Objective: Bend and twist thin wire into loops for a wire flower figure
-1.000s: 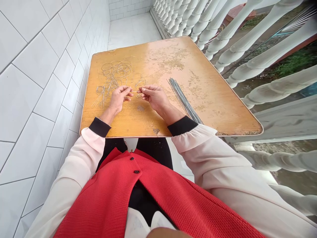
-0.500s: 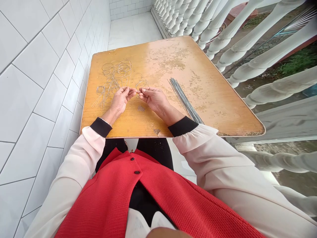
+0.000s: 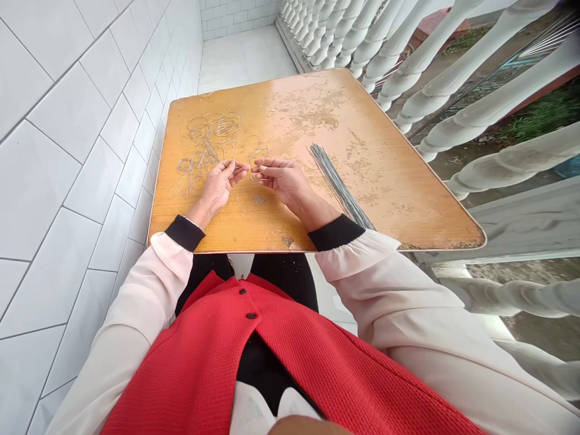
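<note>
My left hand (image 3: 219,183) is closed in a pinch on a thin wire (image 3: 259,151), whose bent end rises in a small loop just beyond the fingertips. Facing it closely, my right hand (image 3: 289,183) has its fingers curled about the same wire, with thumb and forefinger slightly parted. Most of the wire is hidden by the fingers. Past my left hand lies a loose heap of bent wire pieces (image 3: 216,134) with rounded loops. To the right of my right hand, a bundle of straight grey wires (image 3: 338,184) rests slantwise, its near end partly behind my sleeve.
A worn wooden table (image 3: 385,181) with peeling patches stands before me. White wall tiles (image 3: 58,187) run close along the left side. A white baluster railing (image 3: 453,127) borders the right.
My right thumb and forefinger have parted a little from their tighter pinch beside the left fingertips. My left hand has hardly moved, and the wire heap and bundle lie as before.
</note>
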`<action>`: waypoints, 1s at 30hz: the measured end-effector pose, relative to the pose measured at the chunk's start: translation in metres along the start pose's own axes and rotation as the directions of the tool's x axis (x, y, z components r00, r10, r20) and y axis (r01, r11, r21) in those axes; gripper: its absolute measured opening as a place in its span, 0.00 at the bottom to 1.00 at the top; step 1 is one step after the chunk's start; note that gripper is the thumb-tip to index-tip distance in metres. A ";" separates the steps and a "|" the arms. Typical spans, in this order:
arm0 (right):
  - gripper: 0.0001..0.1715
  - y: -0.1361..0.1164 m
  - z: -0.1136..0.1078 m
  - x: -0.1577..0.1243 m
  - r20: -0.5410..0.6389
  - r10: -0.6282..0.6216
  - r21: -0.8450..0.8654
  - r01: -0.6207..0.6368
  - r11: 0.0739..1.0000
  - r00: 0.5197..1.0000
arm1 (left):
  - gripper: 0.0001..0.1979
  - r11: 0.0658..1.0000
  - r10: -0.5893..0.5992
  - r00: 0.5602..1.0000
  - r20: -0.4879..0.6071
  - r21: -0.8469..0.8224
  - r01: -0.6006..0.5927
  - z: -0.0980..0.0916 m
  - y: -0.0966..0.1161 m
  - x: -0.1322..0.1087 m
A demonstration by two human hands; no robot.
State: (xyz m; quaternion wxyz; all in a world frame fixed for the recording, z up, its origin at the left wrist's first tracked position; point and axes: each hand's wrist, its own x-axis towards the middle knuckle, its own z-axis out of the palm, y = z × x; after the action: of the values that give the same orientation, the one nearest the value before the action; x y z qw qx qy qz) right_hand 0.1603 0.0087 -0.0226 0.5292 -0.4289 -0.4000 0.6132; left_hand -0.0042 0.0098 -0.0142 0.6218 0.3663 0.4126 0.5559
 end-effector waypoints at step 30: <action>0.10 -0.001 0.002 -0.001 -0.018 0.005 -0.024 -0.006 1.000 1.000 | 0.11 0.991 -0.061 0.998 0.022 -0.115 0.063 -0.003 0.000 0.000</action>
State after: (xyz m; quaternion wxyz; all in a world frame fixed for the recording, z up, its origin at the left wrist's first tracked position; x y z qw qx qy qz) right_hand 0.1588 0.0078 -0.0211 0.5258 -0.4417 -0.4015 0.6060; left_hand -0.0069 0.0097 -0.0153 0.6626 0.3218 0.3851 0.5559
